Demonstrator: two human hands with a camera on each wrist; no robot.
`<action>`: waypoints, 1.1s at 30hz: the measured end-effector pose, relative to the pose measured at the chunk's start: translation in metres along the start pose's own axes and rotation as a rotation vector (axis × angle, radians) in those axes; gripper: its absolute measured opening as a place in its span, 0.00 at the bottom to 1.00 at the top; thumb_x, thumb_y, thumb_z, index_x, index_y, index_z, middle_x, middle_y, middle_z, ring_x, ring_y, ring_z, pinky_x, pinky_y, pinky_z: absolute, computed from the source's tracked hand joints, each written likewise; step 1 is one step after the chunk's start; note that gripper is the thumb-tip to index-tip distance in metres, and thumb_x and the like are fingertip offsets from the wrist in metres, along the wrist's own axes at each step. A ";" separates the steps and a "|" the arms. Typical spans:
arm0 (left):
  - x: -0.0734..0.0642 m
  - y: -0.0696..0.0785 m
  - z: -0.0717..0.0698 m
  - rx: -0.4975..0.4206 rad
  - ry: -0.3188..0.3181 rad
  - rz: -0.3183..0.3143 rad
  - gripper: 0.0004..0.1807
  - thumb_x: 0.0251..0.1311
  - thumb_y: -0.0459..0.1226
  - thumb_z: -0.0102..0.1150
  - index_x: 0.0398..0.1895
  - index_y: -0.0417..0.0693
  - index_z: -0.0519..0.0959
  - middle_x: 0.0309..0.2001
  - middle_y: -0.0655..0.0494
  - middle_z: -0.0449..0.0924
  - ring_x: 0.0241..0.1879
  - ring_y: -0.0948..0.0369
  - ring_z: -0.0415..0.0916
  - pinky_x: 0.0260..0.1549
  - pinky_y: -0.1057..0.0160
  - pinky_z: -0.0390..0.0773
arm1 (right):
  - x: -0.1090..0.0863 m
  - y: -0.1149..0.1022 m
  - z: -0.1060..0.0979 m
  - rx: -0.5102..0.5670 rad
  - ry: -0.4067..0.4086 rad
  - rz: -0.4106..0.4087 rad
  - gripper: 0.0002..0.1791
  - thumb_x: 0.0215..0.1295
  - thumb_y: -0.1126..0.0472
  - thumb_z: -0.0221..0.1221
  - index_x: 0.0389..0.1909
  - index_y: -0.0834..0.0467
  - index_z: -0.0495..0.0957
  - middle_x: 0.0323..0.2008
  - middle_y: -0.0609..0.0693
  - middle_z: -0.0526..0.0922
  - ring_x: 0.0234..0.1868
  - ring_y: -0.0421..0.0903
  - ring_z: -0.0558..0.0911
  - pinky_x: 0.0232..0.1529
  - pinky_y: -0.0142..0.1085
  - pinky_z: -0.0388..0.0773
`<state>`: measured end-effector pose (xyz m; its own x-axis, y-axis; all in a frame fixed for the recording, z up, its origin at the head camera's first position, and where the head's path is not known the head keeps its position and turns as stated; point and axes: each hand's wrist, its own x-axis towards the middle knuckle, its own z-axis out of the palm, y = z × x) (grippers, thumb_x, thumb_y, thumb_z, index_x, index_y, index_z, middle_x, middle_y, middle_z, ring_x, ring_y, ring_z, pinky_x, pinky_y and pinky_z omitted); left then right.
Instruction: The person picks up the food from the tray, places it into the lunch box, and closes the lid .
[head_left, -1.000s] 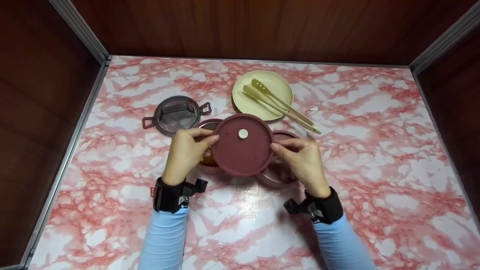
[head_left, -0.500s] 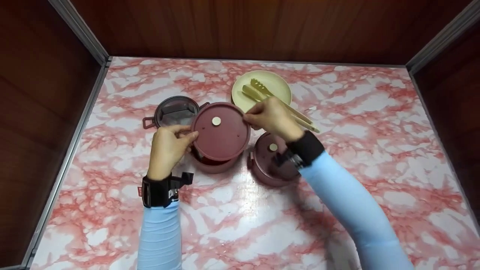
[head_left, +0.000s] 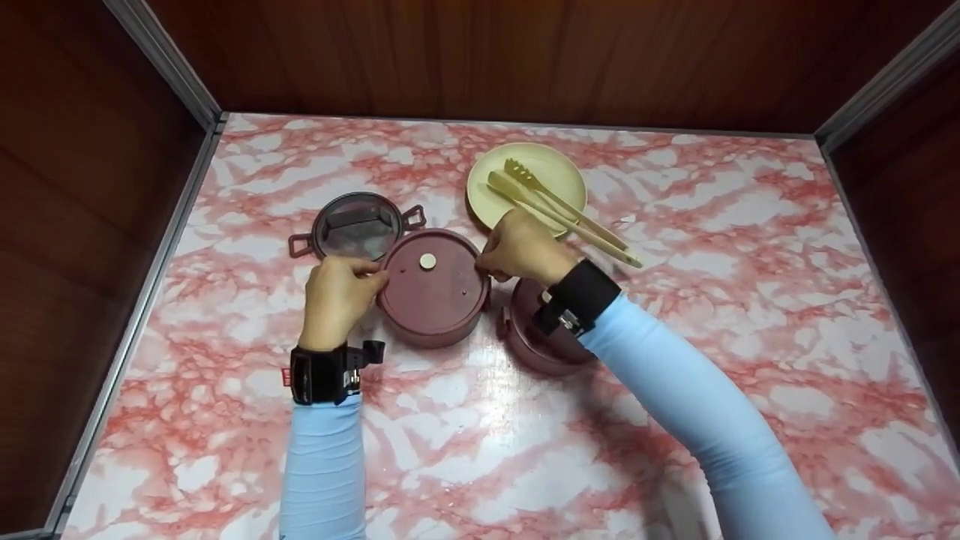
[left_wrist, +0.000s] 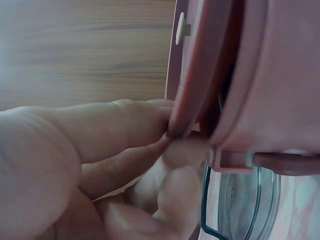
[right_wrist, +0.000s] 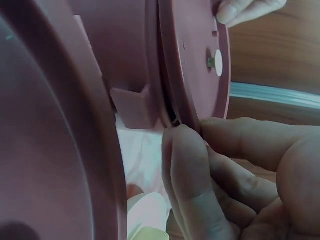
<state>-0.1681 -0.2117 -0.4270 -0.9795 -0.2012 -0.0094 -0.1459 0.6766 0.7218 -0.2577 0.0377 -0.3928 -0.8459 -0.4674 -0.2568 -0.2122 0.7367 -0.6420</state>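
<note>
A dark red lid (head_left: 431,296) with a small cream knob lies over the top of the left dark red pot (head_left: 433,339). In the left wrist view a dark gap shows between the lid's rim (left_wrist: 192,85) and the pot's wall (left_wrist: 280,75). My left hand (head_left: 334,300) pinches the lid's left edge between thumb and fingers. On the opposite edge, my right hand (head_left: 525,247) pinches the rim, its forearm crossing above a second dark red pot (head_left: 544,364). That second pot has its own lid, partly hidden by the right wrist.
Behind on the left lies a glass lid (head_left: 356,229) with dark red loop handles. A cream plate (head_left: 480,199) at the back carries tongs (head_left: 592,236) whose ends reach over its right side. Dark wooden panels (head_left: 495,60) wall the marbled tabletop (head_left: 750,337).
Both hands have carried the lid leftward, then lowered it onto the left pot. My right hand has swung round to the lid's far right edge, uncovering the lidded second pot.
</note>
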 end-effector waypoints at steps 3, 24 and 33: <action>0.001 -0.002 0.002 0.001 0.009 0.001 0.09 0.60 0.38 0.67 0.40 0.43 0.89 0.37 0.47 0.87 0.33 0.52 0.82 0.37 0.52 0.76 | 0.000 0.000 0.002 -0.079 -0.007 0.003 0.09 0.58 0.61 0.66 0.21 0.58 0.87 0.18 0.53 0.85 0.22 0.48 0.85 0.27 0.30 0.76; 0.005 -0.010 0.009 0.017 -0.005 -0.045 0.10 0.62 0.42 0.67 0.40 0.48 0.89 0.38 0.51 0.88 0.37 0.53 0.82 0.39 0.52 0.75 | 0.002 0.004 0.010 -0.150 -0.025 0.035 0.10 0.59 0.56 0.69 0.22 0.57 0.87 0.18 0.49 0.84 0.19 0.43 0.82 0.39 0.36 0.78; 0.012 -0.008 0.004 0.028 -0.074 -0.109 0.10 0.61 0.43 0.69 0.38 0.48 0.89 0.35 0.51 0.88 0.33 0.53 0.80 0.35 0.54 0.74 | 0.018 0.003 0.011 -0.223 -0.054 0.158 0.14 0.55 0.52 0.73 0.27 0.60 0.84 0.28 0.52 0.86 0.35 0.51 0.83 0.46 0.41 0.78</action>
<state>-0.1794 -0.2173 -0.4356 -0.9650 -0.2225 -0.1387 -0.2550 0.6731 0.6943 -0.2683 0.0259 -0.4069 -0.8508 -0.3597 -0.3832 -0.1876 0.8889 -0.4178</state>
